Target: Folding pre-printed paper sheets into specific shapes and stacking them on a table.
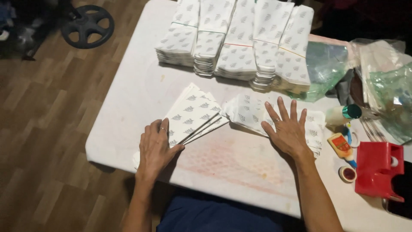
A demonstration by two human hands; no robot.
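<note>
My left hand (155, 148) lies flat on the near corner of a small stack of white paper bags with grey leaf prints (193, 112), a ring on one finger. My right hand (286, 127) rests with fingers spread on a fanned-out pile of the same bags (247, 110). Neither hand grips anything. Both piles lie on the white table (137, 81), whose surface is stained pink in front of me.
Several tall bundles of the printed bags (237, 38) stand along the far edge. Right of my hand are a glue bottle (342, 114), a small orange bottle (340, 145), a round cap (347, 173), a red plastic holder (378, 170) and crumpled plastic bags (388, 86). A black wheel (87, 25) lies on the wooden floor.
</note>
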